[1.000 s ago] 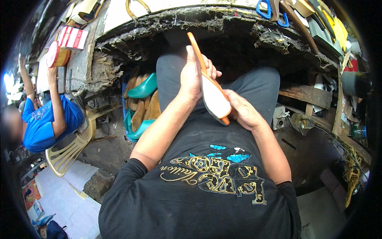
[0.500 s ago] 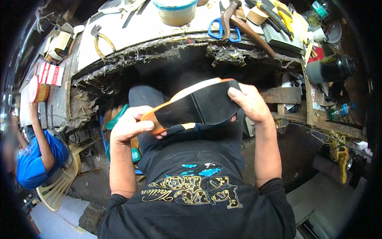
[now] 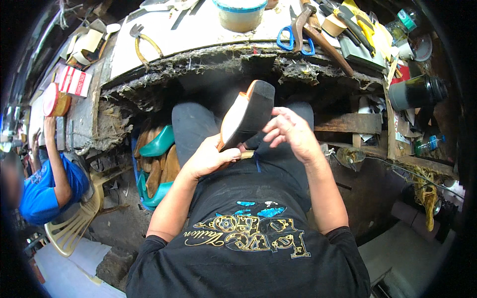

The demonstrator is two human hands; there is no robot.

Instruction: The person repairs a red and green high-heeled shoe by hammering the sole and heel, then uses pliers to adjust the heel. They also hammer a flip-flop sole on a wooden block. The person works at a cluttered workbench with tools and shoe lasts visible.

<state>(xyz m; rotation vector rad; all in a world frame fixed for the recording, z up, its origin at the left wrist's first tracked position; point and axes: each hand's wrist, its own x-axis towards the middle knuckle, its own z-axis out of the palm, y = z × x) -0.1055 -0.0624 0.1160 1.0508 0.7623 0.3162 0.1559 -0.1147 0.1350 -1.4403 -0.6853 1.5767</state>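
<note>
Above my lap my left hand (image 3: pixel 211 158) grips a shoe (image 3: pixel 256 111) by its lower end. The shoe stands tilted up, its black sole and heel facing right and its orange-edged, pale side facing left. Only part of its upper shows. To the right of the sole is my right hand (image 3: pixel 293 133), with fingers apart and nothing in them. Its fingertips are close to the black sole; I cannot tell whether they touch it.
Ahead is a ragged-edged workbench (image 3: pixel 198 42) with pliers (image 3: pixel 144 44), blue-handled scissors (image 3: pixel 285 39), a hammer (image 3: pixel 328 49) and a lidded tub (image 3: pixel 241 17). Left of my legs, a crate holds green and brown shoe lasts (image 3: pixel 158 141). A person in blue (image 3: pixel 54 188) sits at far left.
The shoe has swung from lying nearly level to standing tilted up. My right hand has let go of its far end and opened. My left hand has moved right, still holding it.
</note>
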